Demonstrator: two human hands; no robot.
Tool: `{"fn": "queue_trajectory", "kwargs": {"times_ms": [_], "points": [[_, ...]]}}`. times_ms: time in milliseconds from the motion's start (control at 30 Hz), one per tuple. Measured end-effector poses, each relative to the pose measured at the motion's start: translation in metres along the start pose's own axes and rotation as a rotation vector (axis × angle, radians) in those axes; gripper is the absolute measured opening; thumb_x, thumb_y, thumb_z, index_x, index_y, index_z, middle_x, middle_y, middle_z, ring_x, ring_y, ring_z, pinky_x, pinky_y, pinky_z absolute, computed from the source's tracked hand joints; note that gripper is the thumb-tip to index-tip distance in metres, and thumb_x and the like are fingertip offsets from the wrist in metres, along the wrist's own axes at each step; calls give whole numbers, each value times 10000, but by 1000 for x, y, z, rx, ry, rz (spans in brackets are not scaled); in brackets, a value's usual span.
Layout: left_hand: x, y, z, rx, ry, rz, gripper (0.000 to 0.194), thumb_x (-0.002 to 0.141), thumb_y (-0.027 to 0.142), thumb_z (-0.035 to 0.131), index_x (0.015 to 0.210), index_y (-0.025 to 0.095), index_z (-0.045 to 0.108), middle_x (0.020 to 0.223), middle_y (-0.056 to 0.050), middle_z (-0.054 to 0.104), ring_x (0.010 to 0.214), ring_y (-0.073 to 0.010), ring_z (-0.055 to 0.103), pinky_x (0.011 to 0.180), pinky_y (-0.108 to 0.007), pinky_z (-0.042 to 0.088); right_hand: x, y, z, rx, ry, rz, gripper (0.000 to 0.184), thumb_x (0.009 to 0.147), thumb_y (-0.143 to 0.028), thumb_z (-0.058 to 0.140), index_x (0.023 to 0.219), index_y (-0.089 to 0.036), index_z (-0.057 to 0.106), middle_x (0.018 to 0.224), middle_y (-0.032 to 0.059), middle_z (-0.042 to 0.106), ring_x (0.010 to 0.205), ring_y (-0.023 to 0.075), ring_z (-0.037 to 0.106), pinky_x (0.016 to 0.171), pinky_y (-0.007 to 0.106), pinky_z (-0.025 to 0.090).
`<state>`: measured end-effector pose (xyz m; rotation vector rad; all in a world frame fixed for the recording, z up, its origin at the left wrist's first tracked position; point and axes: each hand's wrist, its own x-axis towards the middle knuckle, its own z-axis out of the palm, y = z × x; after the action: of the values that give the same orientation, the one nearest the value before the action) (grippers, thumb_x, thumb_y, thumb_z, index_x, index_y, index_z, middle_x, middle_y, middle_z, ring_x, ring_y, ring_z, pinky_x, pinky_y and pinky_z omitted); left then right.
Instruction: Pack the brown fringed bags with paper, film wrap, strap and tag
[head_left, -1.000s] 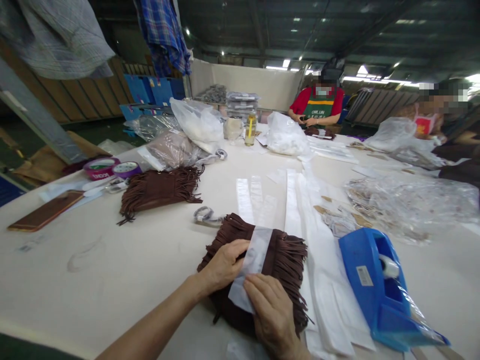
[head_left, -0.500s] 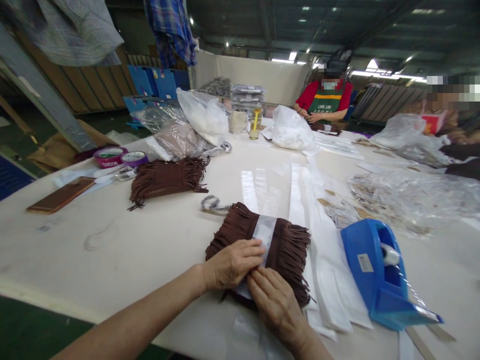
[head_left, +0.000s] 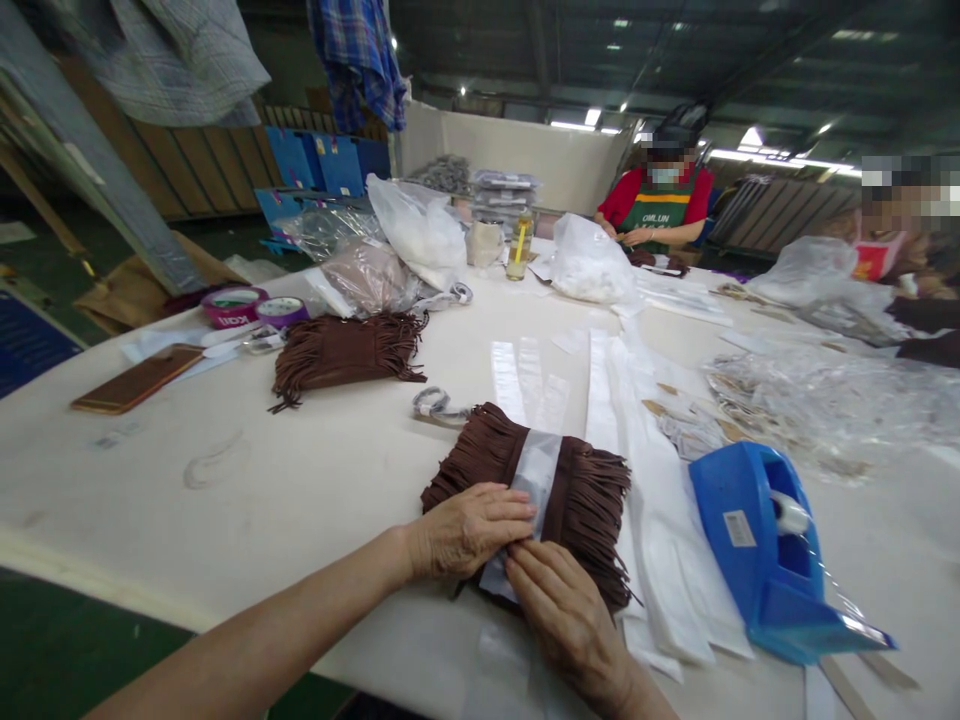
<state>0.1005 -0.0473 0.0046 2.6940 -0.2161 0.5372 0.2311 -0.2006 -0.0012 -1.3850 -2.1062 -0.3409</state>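
Observation:
A dark brown fringed bag (head_left: 487,445) lies at the table's near side, a translucent whitish strip (head_left: 538,465) wrapped across its middle. My left hand (head_left: 474,528) rests on the strip, its fingers stretched out and lying flat. Just below it, my right hand (head_left: 562,610) presses the strip's near part with straight fingers side by side; its thumb is hidden. The fingertips of both hands almost meet. To the right stands a blue tape dispenser (head_left: 720,520) with a clear roll. Long white strips (head_left: 656,560) lie between the bag and the dispenser.
Another brown fringed bag (head_left: 349,350) lies at left, near a brown phone-like case (head_left: 139,378) and tape rolls (head_left: 232,306). Plastic bags (head_left: 592,258) and a bottle (head_left: 519,245) stand farther back. A co-worker (head_left: 660,200) in a green apron works across the table; another person sits at right.
The view has shifted slightly, so everything appears a little farther right. Both hands stay on the strip, with the right fingertips slightly lower against the left hand.

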Motion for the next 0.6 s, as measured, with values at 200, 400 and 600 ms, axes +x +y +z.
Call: {"fn": "queue_trajectory", "kwargs": {"times_ms": [200,400,600], "points": [[0,-1,3,20,58,35,313,880,153,357,1143,117,522,1191,-111,568,1182,-201,448,1015,-354,326,2,0,-5,-35,-68,-80,331,883,-104,306,1006,-83,612,971,119,681,944,219,607,785,385,536],[-4,7,-7,24,70,144,326,873,143,355,1160,73,494,1154,-152,582,1209,-209,421,1017,-362,345,1,-4,-3,-33,-110,-74,338,876,-112,295,1019,-83,600,942,117,672,930,213,594,829,372,516],[-18,12,-12,84,-26,230,447,893,329,403,1226,30,420,1174,-195,559,1204,-258,430,1024,-423,342,3,-10,-5,40,-191,-18,277,848,-123,372,1022,-49,574,972,147,630,1015,230,535,906,385,454]]}}
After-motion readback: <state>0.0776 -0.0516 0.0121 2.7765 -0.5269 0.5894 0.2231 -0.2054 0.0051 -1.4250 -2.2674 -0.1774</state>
